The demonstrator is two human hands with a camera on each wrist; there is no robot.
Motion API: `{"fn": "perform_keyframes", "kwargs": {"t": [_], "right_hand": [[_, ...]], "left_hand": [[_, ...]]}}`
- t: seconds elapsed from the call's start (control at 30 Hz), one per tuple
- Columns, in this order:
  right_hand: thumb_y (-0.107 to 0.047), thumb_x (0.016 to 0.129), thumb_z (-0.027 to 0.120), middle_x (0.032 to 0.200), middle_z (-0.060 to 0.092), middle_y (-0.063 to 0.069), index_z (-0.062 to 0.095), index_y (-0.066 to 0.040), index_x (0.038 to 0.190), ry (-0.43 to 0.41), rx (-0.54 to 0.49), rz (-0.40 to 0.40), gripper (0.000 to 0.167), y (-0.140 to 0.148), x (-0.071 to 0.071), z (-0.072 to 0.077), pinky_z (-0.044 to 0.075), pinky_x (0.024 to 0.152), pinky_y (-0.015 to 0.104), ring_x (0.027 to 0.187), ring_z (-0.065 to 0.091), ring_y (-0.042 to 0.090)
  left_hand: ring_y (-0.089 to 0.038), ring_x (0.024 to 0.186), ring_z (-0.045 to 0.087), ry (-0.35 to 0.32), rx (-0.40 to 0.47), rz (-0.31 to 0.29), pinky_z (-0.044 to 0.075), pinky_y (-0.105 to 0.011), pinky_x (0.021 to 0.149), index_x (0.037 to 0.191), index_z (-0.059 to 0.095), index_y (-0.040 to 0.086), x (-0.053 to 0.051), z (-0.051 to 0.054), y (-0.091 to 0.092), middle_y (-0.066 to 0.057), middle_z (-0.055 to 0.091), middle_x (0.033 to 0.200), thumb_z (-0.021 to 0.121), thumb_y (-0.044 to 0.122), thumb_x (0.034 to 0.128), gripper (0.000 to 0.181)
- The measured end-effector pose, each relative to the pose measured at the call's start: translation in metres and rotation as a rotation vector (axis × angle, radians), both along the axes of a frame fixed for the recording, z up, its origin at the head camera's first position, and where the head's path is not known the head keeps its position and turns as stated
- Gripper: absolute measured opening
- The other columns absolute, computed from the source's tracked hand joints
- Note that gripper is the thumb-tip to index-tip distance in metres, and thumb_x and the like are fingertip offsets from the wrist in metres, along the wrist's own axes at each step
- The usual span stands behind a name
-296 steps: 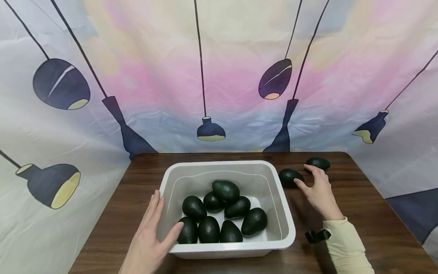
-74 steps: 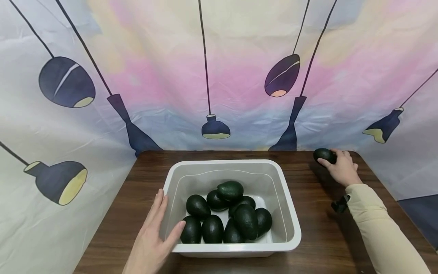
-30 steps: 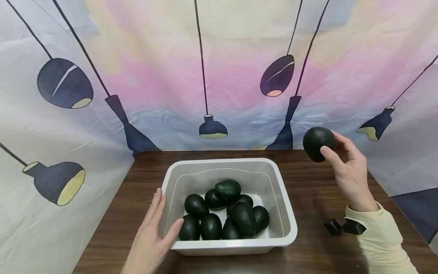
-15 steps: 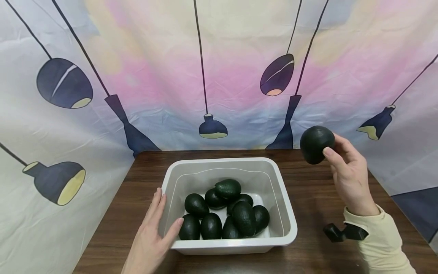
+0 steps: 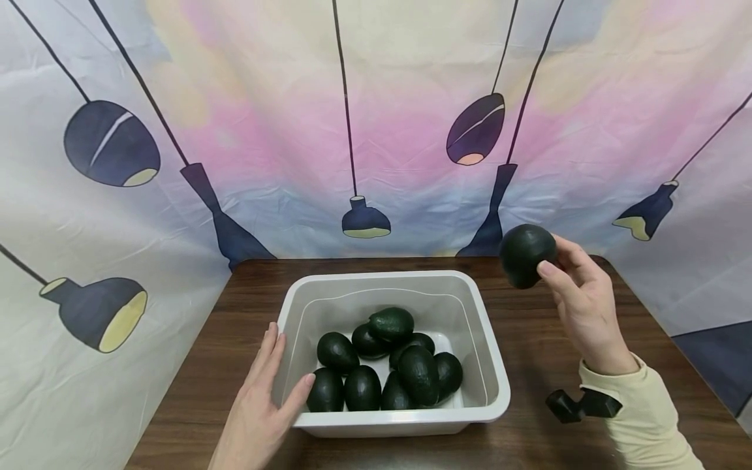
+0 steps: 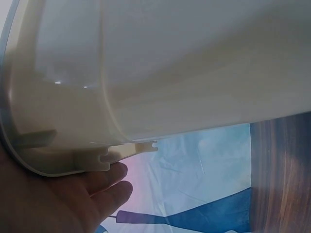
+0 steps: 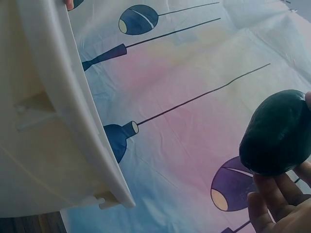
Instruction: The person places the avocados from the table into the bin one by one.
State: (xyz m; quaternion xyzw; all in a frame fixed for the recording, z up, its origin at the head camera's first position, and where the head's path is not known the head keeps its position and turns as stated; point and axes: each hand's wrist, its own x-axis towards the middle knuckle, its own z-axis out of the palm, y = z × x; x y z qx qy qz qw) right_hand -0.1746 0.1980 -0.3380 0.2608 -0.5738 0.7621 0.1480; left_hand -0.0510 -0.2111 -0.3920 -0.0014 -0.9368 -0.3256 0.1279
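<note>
My right hand (image 5: 587, 307) pinches a dark green avocado (image 5: 527, 256) between thumb and fingers, raised above the back right of the table. The right wrist view shows the same avocado (image 7: 276, 133) against the fingertips, beside the bin's outer wall (image 7: 43, 126). Several more avocados (image 5: 362, 388) lie heaped in the light grey plastic bin (image 5: 476, 365). Fingers straight, my left hand (image 5: 255, 405) rests against the bin's left side, with the thumb over its front left corner. In the left wrist view, fingers (image 6: 109, 199) lie outside below the rim.
The bin stands on a dark wood table (image 5: 194, 378), whose back edge meets a hanging cloth (image 5: 282, 130) printed with lamps. A black strap with a small camera (image 5: 581, 406) sits on the right wrist.
Two avocados lay right of the bin earlier; one is now on the heap inside. My right hand has lifted the other off the table and just now moved left. The left hand stays put.
</note>
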Motion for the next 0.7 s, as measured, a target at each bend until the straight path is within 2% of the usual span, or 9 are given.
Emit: {"fn": "perform_keyframes", "kwargs": {"t": [0.43,0.7], "right_hand": [[0.011,0.093,0.05,0.125,0.054,0.014,0.05,0.003,0.136,-0.015,0.088,-0.004,0.044,-0.012,0.002,-0.001,0.049,0.085,0.022,0.104,0.057,0.019],[0.008,0.093,0.056,0.119,0.057,0.013,0.052,0.001,0.137,-0.021,0.225,-0.048,0.045,-0.021,0.002,-0.003,0.05,0.077,0.021,0.097,0.058,0.019]], "left_hand": [[-0.035,0.143,0.026,-0.032,-0.001,0.006,0.033,-0.06,0.104,0.152,0.031,0.005,-0.001,0.001,-0.001,0.0,0.012,0.162,0.061,0.049,0.093,0.079],[-0.034,0.142,0.027,-0.027,0.0,0.009,0.034,-0.059,0.103,0.151,0.032,0.005,-0.001,0.0,-0.001,0.0,0.013,0.162,0.062,0.049,0.0927,0.079]]}}
